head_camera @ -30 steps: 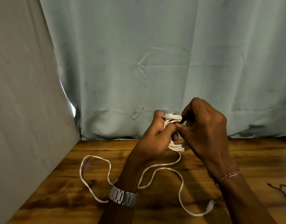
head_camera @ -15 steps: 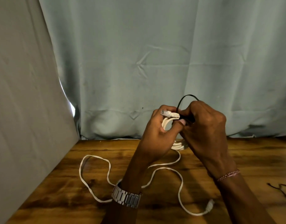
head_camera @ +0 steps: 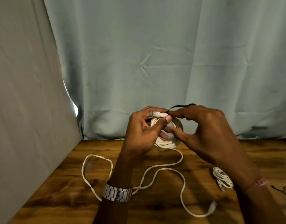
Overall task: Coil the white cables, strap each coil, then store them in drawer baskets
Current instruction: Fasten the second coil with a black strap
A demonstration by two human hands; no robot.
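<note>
Left hand (head_camera: 143, 131) grips white cable coil (head_camera: 165, 141), centre frame. Right hand (head_camera: 205, 126), fingers pinching, has drawn black strap (head_camera: 179, 106) flatter across the coil since a moment ago. Strapping under way.

No legible txt, labels, brands or nos. anywhere in view.

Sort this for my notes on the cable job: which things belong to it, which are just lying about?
In use: white cable coil, thin black strap, left hand, right hand, second small white coil.
Lying about: silver metal wristwatch, black threads, blue curtain.
</note>
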